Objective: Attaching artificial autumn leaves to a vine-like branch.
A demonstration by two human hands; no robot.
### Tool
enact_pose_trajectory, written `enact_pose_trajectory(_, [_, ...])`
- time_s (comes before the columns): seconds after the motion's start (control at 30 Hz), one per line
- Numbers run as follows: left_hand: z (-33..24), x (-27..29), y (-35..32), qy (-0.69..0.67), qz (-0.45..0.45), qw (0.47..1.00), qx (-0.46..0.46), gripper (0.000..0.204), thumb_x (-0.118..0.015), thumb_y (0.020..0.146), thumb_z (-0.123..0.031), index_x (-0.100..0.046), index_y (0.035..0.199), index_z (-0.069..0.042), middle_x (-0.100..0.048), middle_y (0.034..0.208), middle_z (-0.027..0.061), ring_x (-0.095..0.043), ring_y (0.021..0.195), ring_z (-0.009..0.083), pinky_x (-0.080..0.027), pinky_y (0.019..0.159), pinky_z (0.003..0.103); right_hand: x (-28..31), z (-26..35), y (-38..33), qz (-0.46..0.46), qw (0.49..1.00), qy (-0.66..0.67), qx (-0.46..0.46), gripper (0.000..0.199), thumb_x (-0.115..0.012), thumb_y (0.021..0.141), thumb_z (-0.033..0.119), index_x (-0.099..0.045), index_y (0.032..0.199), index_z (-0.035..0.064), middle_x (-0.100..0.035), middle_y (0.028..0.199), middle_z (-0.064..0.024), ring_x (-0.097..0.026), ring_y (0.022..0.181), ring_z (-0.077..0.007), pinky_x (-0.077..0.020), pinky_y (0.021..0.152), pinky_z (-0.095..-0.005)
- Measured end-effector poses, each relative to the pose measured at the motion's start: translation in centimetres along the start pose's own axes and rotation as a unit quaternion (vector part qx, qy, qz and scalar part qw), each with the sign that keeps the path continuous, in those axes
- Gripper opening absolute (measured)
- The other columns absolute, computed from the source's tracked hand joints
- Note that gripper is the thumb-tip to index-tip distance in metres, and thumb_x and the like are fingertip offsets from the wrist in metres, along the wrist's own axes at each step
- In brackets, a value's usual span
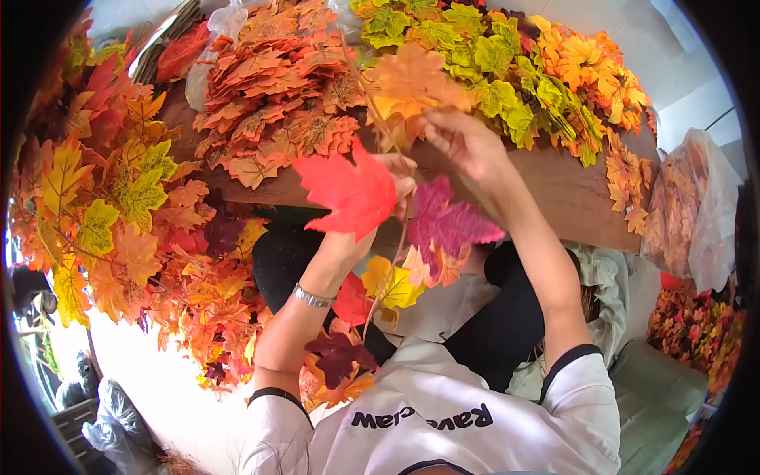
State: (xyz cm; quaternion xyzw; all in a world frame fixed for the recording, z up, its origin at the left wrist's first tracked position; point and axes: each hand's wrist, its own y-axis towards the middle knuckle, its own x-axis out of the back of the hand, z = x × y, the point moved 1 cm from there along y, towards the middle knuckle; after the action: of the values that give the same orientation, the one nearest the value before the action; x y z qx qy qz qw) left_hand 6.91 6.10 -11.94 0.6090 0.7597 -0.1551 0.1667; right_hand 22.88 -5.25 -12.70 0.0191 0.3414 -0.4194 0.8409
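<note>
My left hand [400, 176] is closed round the thin brown stem [385, 131] of an artificial leaf garland, partly hidden behind a bright red maple leaf [348, 190]. With thumb and fingers together, my right hand [469, 146] pinches the lower edge of a large orange maple leaf [416, 79] beside the stem's upper part. Below my left hand the garland hangs toward my lap, bearing a purple leaf [450, 220], a yellow leaf [393, 283] and a dark maroon leaf [342, 355].
Across the brown wooden table [546, 194] lie stacked orange-red leaves [269, 87], yellow-green leaves [495, 67] and orange-yellow leaves [590, 63]. Finished-looking leaf garlands [119, 214] hang at my left. A clear plastic bag of leaves [685, 206] stands by the table's right end.
</note>
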Motion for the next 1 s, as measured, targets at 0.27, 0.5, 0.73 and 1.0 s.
enact_pose_trajectory(0.27, [2.3, -1.2, 1.0, 0.133, -0.010, 0.987, -0.087, 0.011, -0.060, 0.084, -0.007, -0.051, 0.089, -0.004, -0.052, 0.073, 0.0002, -0.051, 0.066, 0.0090, -0.042, 0.059, 0.023, -1.8, -1.6, -6.5, 0.069, 0.986, 0.129, -0.081, 0.027, -0.064, 0.082, 0.019, -0.053, 0.101, 0.0036, -0.058, 0.086, -0.0056, -0.059, 0.075, -0.0179, -0.0503, 0.067, -0.0347])
enact_pose_trajectory(0.5, [1.1, -2.2, -1.2, 0.070, 0.042, 0.996, -0.037, 0.009, -0.058, 0.087, -0.009, -0.051, 0.089, -0.004, -0.052, 0.076, 0.0013, -0.051, 0.069, 0.0094, -0.042, 0.060, 0.024, -2.5, -1.8, -9.3, 0.127, 0.968, 0.188, -0.111, 0.021, -0.060, 0.084, 0.015, -0.056, 0.098, -0.0010, -0.057, 0.092, -0.0076, -0.056, 0.077, -0.0157, -0.0477, 0.067, -0.0293])
enact_pose_trajectory(0.73, [0.9, -2.2, -1.3, 0.027, 0.011, 0.998, -0.052, 0.029, -0.063, 0.082, -0.007, -0.043, 0.102, -0.006, -0.051, 0.072, 0.0006, -0.050, 0.060, 0.0100, -0.040, 0.051, 0.022, -2.6, -2.4, -9.5, 0.082, 0.975, 0.192, -0.080, 0.021, -0.062, 0.083, 0.014, -0.057, 0.097, -0.0014, -0.055, 0.089, -0.0072, -0.052, 0.075, -0.0145, -0.0447, 0.063, -0.0266])
enact_pose_trajectory(1.0, [1.0, -1.3, -1.6, 0.028, 0.026, 0.998, -0.041, 0.029, -0.064, 0.082, -0.008, -0.044, 0.103, -0.006, -0.052, 0.075, 0.0005, -0.051, 0.062, 0.0096, -0.039, 0.052, 0.021, -2.6, -2.7, -9.4, 0.116, 0.972, 0.190, -0.073, 0.027, -0.060, 0.085, 0.015, -0.055, 0.102, -0.0051, -0.055, 0.091, -0.0088, -0.053, 0.074, -0.0150, -0.0464, 0.065, -0.0290])
